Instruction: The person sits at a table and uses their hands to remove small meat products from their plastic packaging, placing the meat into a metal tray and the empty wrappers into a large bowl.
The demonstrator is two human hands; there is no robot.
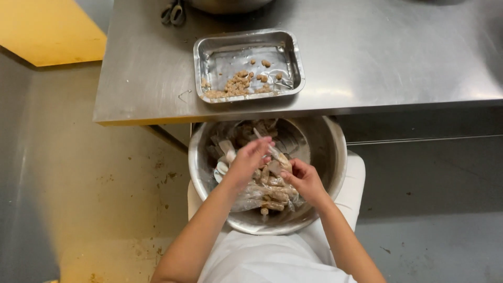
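A big metal bowl (335,173) rests on the person's lap, low and close to the body, so both hands can work inside it without reaching; its far rim sits just under the near edge of the tabletop (398,57). The bowl is filled with small brownish pieces in clear wrappers (272,196), piled mostly in the near and middle part. The left hand (250,160) and the right hand (304,179) meet over this pile and together grasp one wrapped piece (276,155): the left fingers pinch its far end, the right fingers are closed on its near end, and the piece is tilted between them. Holding it over the bowl means anything that falls stays inside. Farther away, on the tabletop near its near edge, stands a shallow rectangular metal tray (293,44). It carries loose brown crumbs and bits (236,86), gathered toward its near left corner, with no wrappers that I can see. At the far edge of the tabletop lie scissors (174,13), beside the rim of another metal vessel, only partly visible.
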